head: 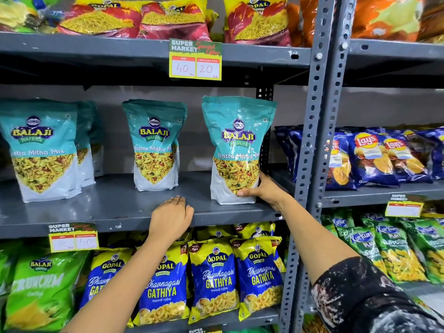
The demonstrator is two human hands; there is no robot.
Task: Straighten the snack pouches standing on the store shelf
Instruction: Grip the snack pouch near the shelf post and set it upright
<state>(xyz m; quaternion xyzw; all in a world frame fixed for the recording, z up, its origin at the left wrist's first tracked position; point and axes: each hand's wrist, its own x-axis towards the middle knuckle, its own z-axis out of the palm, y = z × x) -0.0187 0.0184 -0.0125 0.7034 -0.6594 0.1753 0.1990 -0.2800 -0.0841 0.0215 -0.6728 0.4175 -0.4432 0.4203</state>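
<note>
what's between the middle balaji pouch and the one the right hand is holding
Only bare grey shelf: the head view shows nothing standing between the middle pouch and the held pouch in the right hand.

Bright, even light; edges bowed.

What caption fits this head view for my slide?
Right hand grips the rightmost teal pouch on the middle shelf; left hand rests at its edge.
</note>
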